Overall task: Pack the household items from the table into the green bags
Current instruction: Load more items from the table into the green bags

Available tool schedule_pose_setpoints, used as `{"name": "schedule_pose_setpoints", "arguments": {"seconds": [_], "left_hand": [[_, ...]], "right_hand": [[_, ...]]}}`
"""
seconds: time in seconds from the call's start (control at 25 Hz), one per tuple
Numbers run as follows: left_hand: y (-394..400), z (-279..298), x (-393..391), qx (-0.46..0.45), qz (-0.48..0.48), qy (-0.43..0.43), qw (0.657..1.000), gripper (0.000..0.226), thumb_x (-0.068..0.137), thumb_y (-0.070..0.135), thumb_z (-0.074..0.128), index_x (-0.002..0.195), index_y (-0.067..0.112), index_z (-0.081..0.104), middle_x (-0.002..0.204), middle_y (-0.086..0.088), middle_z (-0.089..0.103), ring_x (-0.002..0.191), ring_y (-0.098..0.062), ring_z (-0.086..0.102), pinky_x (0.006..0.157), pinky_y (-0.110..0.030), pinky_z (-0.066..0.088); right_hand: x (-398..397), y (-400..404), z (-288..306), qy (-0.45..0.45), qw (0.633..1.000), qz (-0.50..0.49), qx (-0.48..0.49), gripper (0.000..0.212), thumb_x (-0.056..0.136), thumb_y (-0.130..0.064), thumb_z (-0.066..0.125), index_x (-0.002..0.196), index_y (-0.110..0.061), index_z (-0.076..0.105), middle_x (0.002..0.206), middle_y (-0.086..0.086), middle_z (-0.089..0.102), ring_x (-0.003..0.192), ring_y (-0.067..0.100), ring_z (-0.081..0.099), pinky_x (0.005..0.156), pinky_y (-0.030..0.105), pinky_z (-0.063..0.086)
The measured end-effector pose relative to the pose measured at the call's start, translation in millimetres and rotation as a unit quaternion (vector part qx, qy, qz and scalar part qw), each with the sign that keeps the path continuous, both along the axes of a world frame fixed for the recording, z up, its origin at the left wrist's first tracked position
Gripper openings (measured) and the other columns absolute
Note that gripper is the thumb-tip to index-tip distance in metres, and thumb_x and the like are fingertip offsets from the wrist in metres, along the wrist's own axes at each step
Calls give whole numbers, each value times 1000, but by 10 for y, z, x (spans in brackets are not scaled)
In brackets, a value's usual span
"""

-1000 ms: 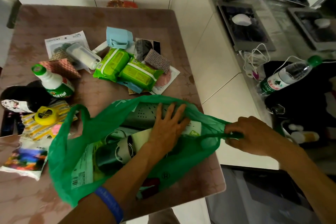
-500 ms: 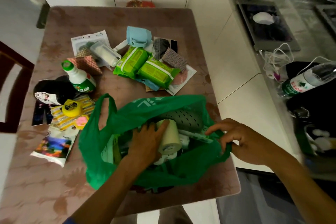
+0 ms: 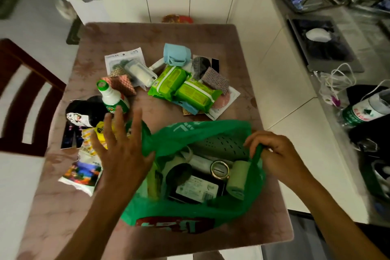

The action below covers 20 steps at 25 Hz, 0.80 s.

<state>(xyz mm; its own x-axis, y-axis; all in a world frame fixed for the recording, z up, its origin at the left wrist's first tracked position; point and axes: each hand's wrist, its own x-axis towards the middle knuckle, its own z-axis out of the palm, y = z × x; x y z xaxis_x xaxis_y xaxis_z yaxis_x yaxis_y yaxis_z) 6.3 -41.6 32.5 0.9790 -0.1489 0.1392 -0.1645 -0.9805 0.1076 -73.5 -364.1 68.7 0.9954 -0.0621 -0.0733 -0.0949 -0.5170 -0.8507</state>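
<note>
Green plastic bag [image 3: 190,211] sits open at the near edge of the brown table [image 3: 211,36]. Right hand [image 3: 278,156] pinches the bag's right handle. Left hand [image 3: 122,150] hovers above the bag's left rim, fingers spread, holding nothing. Inside the bag: pale green roll [image 3: 237,179], grey perforated item [image 3: 219,143] (identity unclear). Two lime wipe packs [image 3: 183,88] and a green-capped bottle [image 3: 111,97] lie mid-table.

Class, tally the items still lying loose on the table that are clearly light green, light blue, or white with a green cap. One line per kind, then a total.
Light green wipe packs: 2
Light blue pouch: 1
White bottle with green cap: 1
Total: 4
</note>
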Motion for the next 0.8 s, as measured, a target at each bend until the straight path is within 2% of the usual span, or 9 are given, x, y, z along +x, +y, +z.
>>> {"name": "schedule_pose_setpoints", "arguments": {"seconds": [0.08, 0.16, 0.28, 0.36, 0.44, 0.56, 0.6, 0.68, 0.8], "left_hand": [[180, -7, 165, -51, 62, 190, 979, 81, 70, 38, 80, 139, 15, 45, 139, -21, 49, 125, -38, 47, 95, -45, 41], [184, 32, 201, -268, 62, 262, 925, 18, 84, 20, 71, 100, 12, 66, 91, -14, 71, 82, -28, 66, 67, -36, 46], [296, 310, 198, -648, 62, 168, 741, 18, 94, 18, 58, 78, 28, 57, 51, 9, 51, 42, -8, 43, 42, -21, 38], [431, 510, 176, -703, 54, 134, 697, 16, 95, 21, 54, 82, 29, 59, 51, 5, 55, 37, -5, 37, 37, -16, 33], [511, 542, 63, -645, 97, 154, 742, 14, 98, 18, 53, 94, 23, 66, 50, 1, 61, 33, -2, 36, 32, -30, 28], [602, 370, -171, -588, 108, 239, 765, 21, 97, 21, 52, 112, 20, 66, 51, -11, 45, 34, -23, 32, 40, -44, 45], [655, 291, -247, -593, 102, 265, 753, 24, 95, 27, 52, 112, 18, 67, 45, -8, 45, 34, -22, 25, 30, -29, 35], [754, 122, -330, -620, 98, 290, 722, 34, 95, 35, 51, 111, 9, 66, 65, -21, 65, 36, -16, 23, 41, -18, 24], [916, -16, -342, -781, 64, 325, 530, 47, 94, 35, 40, 132, 10, 50, 118, -25, 65, 38, -14, 37, 45, -23, 33]], "right_hand": [[109, 245, 4, 29, 996, 41, 75, 47, 64, 37, 40, 55, -5, 60, 86, 3, 70, 91, 12, 64, 92, 30, 45], [205, 339, 164, -6, 982, 37, 182, 44, 64, 33, 37, 52, -5, 54, 81, 2, 70, 88, 19, 64, 93, 35, 47], [417, 230, 672, -109, 962, 119, 219, 26, 65, 15, 48, 56, -8, 56, 71, 7, 63, 76, 23, 59, 77, 30, 49], [618, 148, 822, -46, 963, 215, -154, 28, 71, 13, 49, 68, -7, 69, 71, 2, 60, 80, 24, 59, 72, 29, 41], [685, 205, 746, 134, 839, 225, -478, 32, 79, -1, 55, 92, -20, 77, 92, -2, 67, 99, 26, 60, 81, 29, 40], [622, 597, 546, -40, 895, 244, -371, 35, 69, -8, 50, 83, -27, 76, 118, -3, 70, 123, 25, 51, 108, 43, 32], [589, 803, 435, -66, 913, 284, -284, 35, 69, -12, 47, 83, -27, 75, 123, -3, 68, 128, 23, 47, 112, 40, 28], [549, 1174, 145, 63, 910, 352, -208, 35, 86, -21, 44, 109, -24, 70, 138, 1, 57, 133, 20, 42, 112, 30, 28], [348, 1251, -349, 302, 826, 343, -330, 63, 97, -48, 46, 152, -31, 22, 165, -2, -1, 148, 29, 14, 111, 42, 36]]}}
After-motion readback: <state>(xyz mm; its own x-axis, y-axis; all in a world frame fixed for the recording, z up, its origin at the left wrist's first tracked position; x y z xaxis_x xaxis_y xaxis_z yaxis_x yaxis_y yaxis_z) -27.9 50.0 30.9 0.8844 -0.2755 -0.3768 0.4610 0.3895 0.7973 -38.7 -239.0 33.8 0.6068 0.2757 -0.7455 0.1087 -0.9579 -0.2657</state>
